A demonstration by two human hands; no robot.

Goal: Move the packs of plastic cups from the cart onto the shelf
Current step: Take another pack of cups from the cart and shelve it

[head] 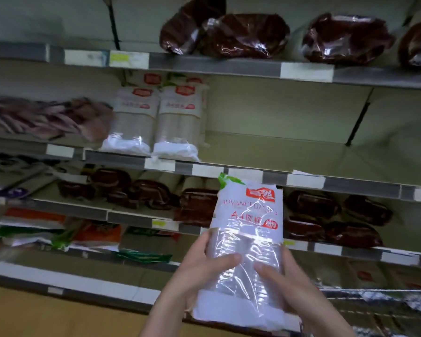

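Shelf (pixel 265 147) bears two upright cup packs (pixel 153 122).

The pack of cups (pixel 249 215) has pale letters reading "ADVANCED", then red "A-1" with Chinese characters. Its red logo is too blurry to read.

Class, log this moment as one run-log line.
stage: carrying | left hand: holds clear plastic cup pack | right hand: holds same pack | second shelf: two matching packs, bare space right

shelf (pixel 289 152) open right of stocked packs (pixel 156 122)
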